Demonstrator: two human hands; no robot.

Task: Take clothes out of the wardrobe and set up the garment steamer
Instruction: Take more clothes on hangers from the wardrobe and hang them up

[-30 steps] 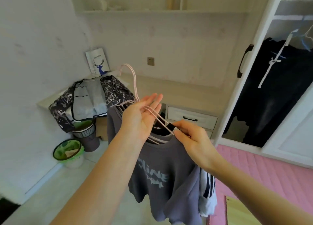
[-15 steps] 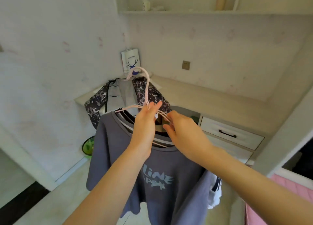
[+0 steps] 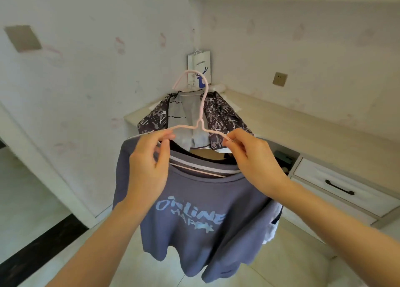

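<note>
Both hands up at chest height, bundle of hung clothes between them. Left hand (image 3: 149, 167) pinches the left arm of the pink hanger (image 3: 200, 118); right hand (image 3: 257, 165) pinches its right arm. A second ago the hands crowded together at the hook; now they sit apart. Wardrobe gone from view. Grey T-shirt (image 3: 201, 217) hangs near, patterned garment (image 3: 218, 118) draped beyond. Likely carrying toward the steamer; none seen.
</note>
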